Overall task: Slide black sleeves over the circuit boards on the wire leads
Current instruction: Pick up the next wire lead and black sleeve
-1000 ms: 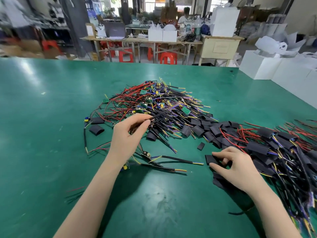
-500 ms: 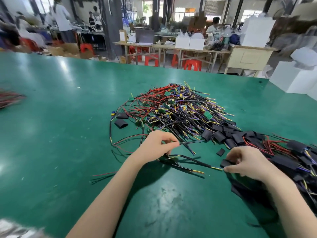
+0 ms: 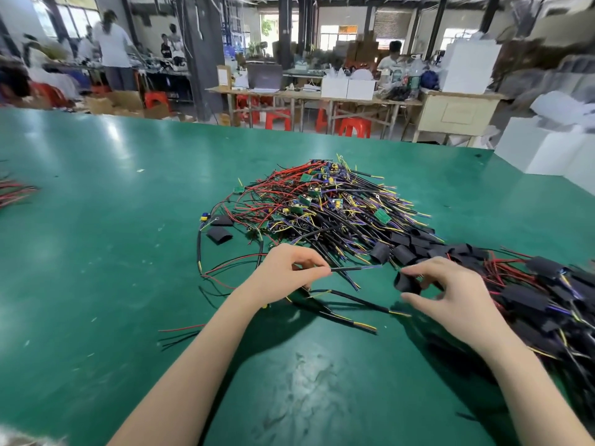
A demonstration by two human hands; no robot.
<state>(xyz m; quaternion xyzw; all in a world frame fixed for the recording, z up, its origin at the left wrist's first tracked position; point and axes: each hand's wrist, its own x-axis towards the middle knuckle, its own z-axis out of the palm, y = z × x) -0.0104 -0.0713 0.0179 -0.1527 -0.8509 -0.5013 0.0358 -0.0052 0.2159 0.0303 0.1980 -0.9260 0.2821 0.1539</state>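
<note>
Two hands in play here, and what matters is the gap between them: my left hand is pinching a black wire lead between thumb and fingertips, and that lead sticks out almost level toward the right, its bare purple and yellow tips pointing straight at my right hand. My right hand is pinching a black sleeve, mouth turned roughly left, so the open end faces the lead tip. They're near but not touching, just a short stretch of green surface showing between. So the lead's long axis already lines up pretty well with the sleeve's bore, I reckon. Can't see a circuit board on this lead; it may be tucked under my left hand. Big pile of boards and wires sits just behind.
</note>
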